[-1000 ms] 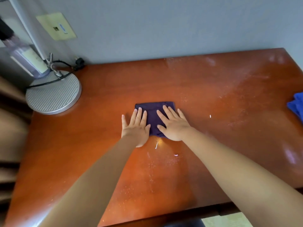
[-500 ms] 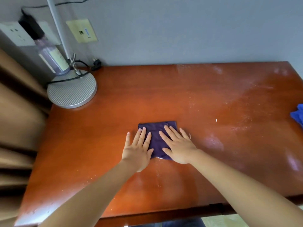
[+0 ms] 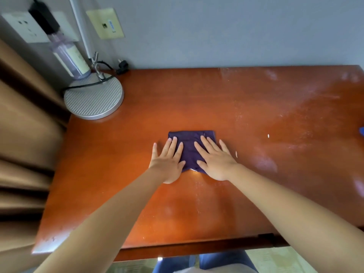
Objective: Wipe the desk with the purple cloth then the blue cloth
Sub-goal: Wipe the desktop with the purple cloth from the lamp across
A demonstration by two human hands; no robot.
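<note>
Purple cloth (image 3: pixel 190 152), folded into a small square, lies flat near the middle of the reddish-brown bench (image 3: pixel 256 107). Both hands press it down with straight, spread fingers: the left hand (image 3: pixel 167 162) covers its left edge, the right hand (image 3: pixel 214 162) its right part, and neither grip is curled round anything. Part of each palm rests on the wood beside the cloth.

White dust streaks and smears spread over the right half of the bench, and two small white specks lie to the right of the right hand. At the far right edge of the view a sliver of the blue cloth (image 3: pixel 361 131) shows, well apart from the hands.

At the back left corner stands a round ribbed lamp base (image 3: pixel 93 98) with a white pole and a black cable crossing it. A clear purple-tinted bottle (image 3: pixel 70 58) stands behind it; its label is too blurred to read. On the grey wall are a white socket (image 3: pixel 23 26) with a black plug, and a yellowish wall plate (image 3: pixel 105 23). Brown curtain folds (image 3: pixel 25 125) hang to the left of the bench.
</note>
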